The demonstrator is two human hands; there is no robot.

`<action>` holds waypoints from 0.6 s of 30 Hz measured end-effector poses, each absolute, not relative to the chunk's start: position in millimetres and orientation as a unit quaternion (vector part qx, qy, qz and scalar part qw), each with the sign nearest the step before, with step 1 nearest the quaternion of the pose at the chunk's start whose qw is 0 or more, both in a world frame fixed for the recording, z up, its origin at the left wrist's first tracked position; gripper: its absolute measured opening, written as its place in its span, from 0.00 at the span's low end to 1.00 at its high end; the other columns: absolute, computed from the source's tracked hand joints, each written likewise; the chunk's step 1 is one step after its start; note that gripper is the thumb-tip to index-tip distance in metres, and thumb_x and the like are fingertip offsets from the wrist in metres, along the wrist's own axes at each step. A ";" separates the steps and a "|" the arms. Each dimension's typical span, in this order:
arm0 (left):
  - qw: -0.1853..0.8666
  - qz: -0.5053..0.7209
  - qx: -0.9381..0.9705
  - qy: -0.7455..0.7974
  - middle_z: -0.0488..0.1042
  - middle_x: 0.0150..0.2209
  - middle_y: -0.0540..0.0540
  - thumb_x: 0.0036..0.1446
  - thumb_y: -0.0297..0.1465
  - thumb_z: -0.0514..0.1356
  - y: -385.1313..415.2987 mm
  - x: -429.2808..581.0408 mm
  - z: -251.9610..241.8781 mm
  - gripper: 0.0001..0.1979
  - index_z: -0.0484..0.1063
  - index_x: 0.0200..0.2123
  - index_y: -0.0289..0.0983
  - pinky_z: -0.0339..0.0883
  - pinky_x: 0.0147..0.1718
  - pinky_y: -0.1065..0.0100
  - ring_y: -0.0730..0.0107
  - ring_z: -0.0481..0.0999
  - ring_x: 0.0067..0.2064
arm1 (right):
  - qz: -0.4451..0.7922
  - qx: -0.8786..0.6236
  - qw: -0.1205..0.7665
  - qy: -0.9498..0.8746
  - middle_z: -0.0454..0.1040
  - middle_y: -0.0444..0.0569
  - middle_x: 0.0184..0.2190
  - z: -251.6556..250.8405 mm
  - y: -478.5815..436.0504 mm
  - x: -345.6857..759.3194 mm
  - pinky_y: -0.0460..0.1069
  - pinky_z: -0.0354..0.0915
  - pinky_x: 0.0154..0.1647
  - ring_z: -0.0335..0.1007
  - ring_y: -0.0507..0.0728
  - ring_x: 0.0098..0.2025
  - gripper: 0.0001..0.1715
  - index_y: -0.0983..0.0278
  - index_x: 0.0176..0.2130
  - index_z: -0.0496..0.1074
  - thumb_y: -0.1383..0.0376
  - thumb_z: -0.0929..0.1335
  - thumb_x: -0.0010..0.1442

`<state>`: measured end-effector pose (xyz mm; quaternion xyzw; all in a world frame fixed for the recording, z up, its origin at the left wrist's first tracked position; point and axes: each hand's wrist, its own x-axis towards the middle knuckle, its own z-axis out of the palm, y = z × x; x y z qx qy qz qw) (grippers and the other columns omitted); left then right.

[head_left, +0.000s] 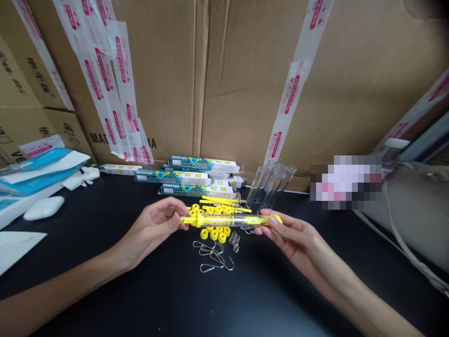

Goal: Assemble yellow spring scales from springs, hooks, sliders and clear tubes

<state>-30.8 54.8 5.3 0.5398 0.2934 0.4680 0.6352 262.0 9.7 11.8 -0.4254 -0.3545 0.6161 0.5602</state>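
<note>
A tubular spring scale [229,221], clear with yellow ends, lies level between my two hands above the table. My left hand [159,222] pinches its left end, where a narrow yellow rod sticks out. The thumb and fingers of my right hand [293,231] close round its right end by a yellow cap [276,218]. Below and behind it are several yellow ring caps [214,235], small metal springs [235,241] and bent wire hooks [210,255]. Yellow rods [224,202] lie farther back, partly hidden by the scale.
Several printed narrow boxes [173,177] lie at the back, with clear tubes [270,185] standing right of them. A cardboard wall [242,93] closes off the back. At left are a white case [44,208] and blue packets [38,171]; a grey bag [414,206] is at right.
</note>
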 end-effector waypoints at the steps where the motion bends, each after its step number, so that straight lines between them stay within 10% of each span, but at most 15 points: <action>1: 0.635 0.466 0.542 0.293 0.73 0.32 0.49 0.51 0.39 0.72 55.2 -31.2 4.6 0.13 0.76 0.32 0.37 0.69 0.39 0.74 0.72 0.72 0.36 | 0.617 -0.426 0.559 -0.355 0.84 0.53 0.35 12.0 9.8 262.0 0.38 0.73 0.45 0.81 0.52 0.38 0.16 0.68 0.42 0.81 0.63 0.78 0.54; 9: 0.660 0.457 0.530 0.272 0.72 0.45 0.46 0.56 0.39 0.69 53.7 -31.2 4.9 0.12 0.72 0.31 0.38 0.67 0.48 0.68 0.65 0.69 0.49 | 0.614 -0.438 0.555 -0.351 0.84 0.53 0.35 14.1 10.0 261.5 0.40 0.74 0.44 0.81 0.53 0.37 0.16 0.68 0.42 0.80 0.64 0.78 0.53; 18: 0.681 0.437 0.537 0.240 0.68 0.33 0.48 0.55 0.41 0.69 52.8 -31.0 7.6 0.15 0.69 0.31 0.37 0.65 0.37 0.72 0.70 0.67 0.35 | 0.609 -0.436 0.558 -0.358 0.83 0.52 0.36 16.2 8.4 261.2 0.41 0.74 0.44 0.80 0.54 0.38 0.17 0.68 0.42 0.81 0.63 0.78 0.53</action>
